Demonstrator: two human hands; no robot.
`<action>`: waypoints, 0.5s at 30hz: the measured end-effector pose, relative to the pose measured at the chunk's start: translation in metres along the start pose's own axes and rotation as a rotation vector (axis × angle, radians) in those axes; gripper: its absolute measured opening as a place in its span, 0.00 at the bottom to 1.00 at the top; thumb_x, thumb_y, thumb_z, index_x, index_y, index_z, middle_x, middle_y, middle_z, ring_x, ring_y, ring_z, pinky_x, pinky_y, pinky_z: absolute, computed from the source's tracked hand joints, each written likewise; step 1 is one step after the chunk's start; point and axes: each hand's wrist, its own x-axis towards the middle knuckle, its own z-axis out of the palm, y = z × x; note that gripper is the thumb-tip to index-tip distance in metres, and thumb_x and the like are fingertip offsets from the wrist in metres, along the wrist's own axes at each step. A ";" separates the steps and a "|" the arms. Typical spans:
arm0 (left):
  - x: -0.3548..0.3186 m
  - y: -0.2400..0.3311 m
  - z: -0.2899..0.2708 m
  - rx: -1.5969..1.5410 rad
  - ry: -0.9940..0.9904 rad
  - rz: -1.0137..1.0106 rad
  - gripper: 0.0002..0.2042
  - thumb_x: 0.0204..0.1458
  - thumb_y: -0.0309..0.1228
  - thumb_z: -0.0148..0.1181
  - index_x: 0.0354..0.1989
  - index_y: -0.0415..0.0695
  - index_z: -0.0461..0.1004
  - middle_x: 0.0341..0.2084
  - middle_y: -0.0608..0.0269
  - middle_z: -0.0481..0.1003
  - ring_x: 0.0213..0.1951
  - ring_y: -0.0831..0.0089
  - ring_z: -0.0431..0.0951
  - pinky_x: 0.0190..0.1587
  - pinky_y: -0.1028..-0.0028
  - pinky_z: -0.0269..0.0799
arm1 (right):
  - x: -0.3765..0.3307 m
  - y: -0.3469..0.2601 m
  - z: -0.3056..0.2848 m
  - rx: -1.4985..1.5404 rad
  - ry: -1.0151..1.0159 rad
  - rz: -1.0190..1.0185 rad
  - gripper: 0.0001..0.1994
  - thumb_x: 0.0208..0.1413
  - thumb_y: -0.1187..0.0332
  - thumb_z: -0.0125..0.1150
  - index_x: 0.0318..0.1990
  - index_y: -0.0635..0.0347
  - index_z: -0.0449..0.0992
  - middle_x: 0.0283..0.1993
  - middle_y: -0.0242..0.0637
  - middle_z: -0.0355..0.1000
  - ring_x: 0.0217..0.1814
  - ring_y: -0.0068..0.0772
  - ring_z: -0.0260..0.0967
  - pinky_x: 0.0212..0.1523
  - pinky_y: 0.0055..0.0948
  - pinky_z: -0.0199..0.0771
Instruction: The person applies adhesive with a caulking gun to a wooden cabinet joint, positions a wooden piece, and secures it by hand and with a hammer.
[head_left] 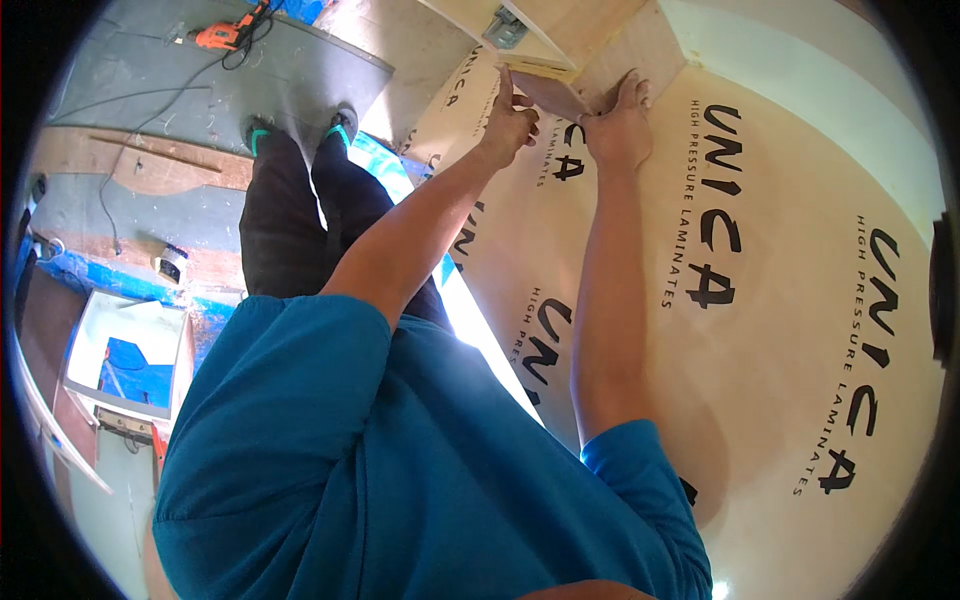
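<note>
Above the printed sheet, my left hand (510,127) is raised to the near left corner of a pale wooden cabinet piece (635,62). Its index finger stretches up along the corner, while the other fingers are loosely bent. To its right, my right hand (620,122) lies against the face of the wooden piece with fingers extended and thumb out to the side. Between the hands is a thin brown board (550,93), at the lower edge of the wood. Whether either hand grips this board cannot be made out.
A cream sheet with black lettering (790,250) covers the large curved surface at right. A metal fitting (505,30) sits in the cabinet piece. An orange corded drill (220,37) lies at top left with its cable. At lower left stands a white open box (130,330).
</note>
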 end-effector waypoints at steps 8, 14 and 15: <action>-0.035 0.025 0.028 -0.264 -0.100 0.011 0.54 0.50 0.15 0.51 0.77 0.69 0.24 0.49 0.50 0.65 0.32 0.66 0.77 0.29 0.68 0.79 | 0.003 0.005 0.005 0.015 0.009 -0.007 0.50 0.44 0.67 0.71 0.76 0.55 0.50 0.79 0.52 0.47 0.79 0.57 0.49 0.72 0.41 0.62; -0.061 0.049 0.050 -0.388 -0.178 0.001 0.52 0.51 0.15 0.50 0.77 0.68 0.28 0.46 0.53 0.66 0.32 0.67 0.78 0.29 0.68 0.78 | 0.003 0.002 0.003 0.015 0.001 0.017 0.48 0.46 0.67 0.68 0.76 0.52 0.50 0.79 0.51 0.47 0.79 0.56 0.48 0.72 0.42 0.63; -0.061 0.052 0.054 -0.386 -0.178 0.006 0.51 0.51 0.15 0.50 0.77 0.67 0.28 0.45 0.55 0.66 0.32 0.67 0.77 0.28 0.68 0.78 | 0.004 0.003 0.003 0.003 -0.007 0.026 0.48 0.46 0.66 0.68 0.76 0.52 0.50 0.79 0.50 0.47 0.79 0.56 0.48 0.71 0.42 0.63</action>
